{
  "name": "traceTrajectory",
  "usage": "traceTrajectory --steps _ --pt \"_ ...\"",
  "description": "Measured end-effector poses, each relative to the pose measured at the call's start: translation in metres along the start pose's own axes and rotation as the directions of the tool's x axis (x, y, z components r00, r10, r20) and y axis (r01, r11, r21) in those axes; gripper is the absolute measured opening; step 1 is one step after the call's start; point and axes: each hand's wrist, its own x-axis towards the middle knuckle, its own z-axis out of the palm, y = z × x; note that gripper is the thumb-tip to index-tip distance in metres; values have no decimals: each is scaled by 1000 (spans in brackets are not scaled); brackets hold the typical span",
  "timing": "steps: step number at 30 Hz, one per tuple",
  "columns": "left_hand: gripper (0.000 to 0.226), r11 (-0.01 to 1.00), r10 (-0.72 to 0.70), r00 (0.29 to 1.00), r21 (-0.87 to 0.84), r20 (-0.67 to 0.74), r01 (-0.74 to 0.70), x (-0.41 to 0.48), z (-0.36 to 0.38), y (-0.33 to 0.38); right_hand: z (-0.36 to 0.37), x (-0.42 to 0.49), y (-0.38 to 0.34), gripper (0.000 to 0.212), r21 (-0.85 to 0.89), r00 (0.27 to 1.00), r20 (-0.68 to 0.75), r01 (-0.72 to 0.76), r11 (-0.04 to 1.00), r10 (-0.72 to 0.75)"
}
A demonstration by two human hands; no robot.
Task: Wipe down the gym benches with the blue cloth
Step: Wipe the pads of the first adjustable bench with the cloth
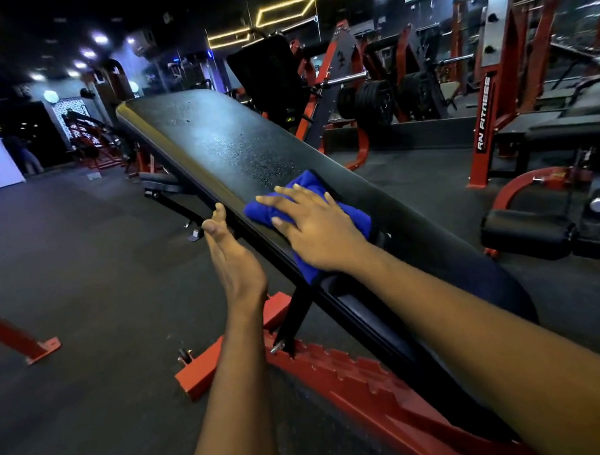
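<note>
A long black padded bench (pixel 215 136) slopes up and away from me on a red and black frame. Wet droplets speckle its upper pad. The folded blue cloth (pixel 308 183) lies on the middle of the pad. My right hand (pixel 315 225) presses flat on the cloth, fingers spread and straight. My left hand (pixel 233 256) rests edge-on against the bench's left side, fingers straight and pointing up the slope.
The bench's red base rail (pixel 362 380) runs across the floor below me. Another black bench and red rack (pixel 484 130) stand at right, with weight plates (pixel 374 102) behind. A red foot (pixel 41 347) lies on the dark floor at left.
</note>
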Motion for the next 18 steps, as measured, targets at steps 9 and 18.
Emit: traceTrajectory --steps 9,18 --pt "55 1000 18 994 -6 109 -17 3 -5 -5 -5 -62 4 48 -103 1000 -9 23 994 -24" --pt "60 986 -2 1000 164 25 -2 -9 29 5 -14 58 63 43 81 978 -24 -206 975 208"
